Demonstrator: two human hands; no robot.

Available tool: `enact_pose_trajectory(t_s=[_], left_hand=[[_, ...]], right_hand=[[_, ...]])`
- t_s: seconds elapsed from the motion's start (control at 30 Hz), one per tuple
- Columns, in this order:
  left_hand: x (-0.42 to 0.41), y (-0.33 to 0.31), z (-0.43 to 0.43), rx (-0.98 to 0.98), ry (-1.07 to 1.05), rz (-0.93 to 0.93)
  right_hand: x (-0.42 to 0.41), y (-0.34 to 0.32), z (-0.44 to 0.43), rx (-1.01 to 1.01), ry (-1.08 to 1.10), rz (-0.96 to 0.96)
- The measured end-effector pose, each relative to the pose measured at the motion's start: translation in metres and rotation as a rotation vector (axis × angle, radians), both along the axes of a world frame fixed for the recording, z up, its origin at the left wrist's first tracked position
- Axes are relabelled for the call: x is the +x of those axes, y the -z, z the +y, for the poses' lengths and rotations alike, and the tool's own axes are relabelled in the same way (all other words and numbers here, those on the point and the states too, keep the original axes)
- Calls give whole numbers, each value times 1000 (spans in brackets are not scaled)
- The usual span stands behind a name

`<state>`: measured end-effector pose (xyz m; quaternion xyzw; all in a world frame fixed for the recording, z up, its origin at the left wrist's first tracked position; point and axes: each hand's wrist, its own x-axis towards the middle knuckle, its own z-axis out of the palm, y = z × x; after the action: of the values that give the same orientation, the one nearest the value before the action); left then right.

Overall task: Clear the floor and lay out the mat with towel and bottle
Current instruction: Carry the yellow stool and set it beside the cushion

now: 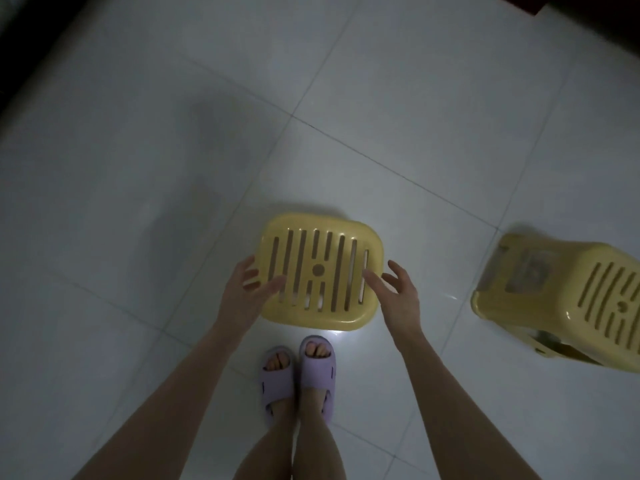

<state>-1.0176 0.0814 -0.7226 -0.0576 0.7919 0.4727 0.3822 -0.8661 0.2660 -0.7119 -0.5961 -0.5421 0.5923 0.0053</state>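
left hand (242, 292) and right hand (400, 296) both have fingers spread, either side of the yellow plastic stool (318, 270) sitting on the tile floor (138, 150) by the slippers (315, 372), nothing gripped yet, so a loose grab could probably drop it

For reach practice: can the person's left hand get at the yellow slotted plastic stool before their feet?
Probably yes: the open left hand is at the left edge of the yellow slotted plastic stool, nothing between.
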Motion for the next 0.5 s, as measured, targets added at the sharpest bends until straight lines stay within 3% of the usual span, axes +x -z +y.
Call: enact_pose_trajectory(t_s=[0.23, 0.37, 0.5], left_hand=[[-6, 96, 4, -37, 34, 26], [-12, 133, 2, -101, 42, -21], [-15, 158, 0, -91, 88, 57]], right_hand=[[5, 99, 12, 13, -26, -55], [0, 140, 18, 34, -60, -89], [-4, 165, 21, 58, -71, -84]])
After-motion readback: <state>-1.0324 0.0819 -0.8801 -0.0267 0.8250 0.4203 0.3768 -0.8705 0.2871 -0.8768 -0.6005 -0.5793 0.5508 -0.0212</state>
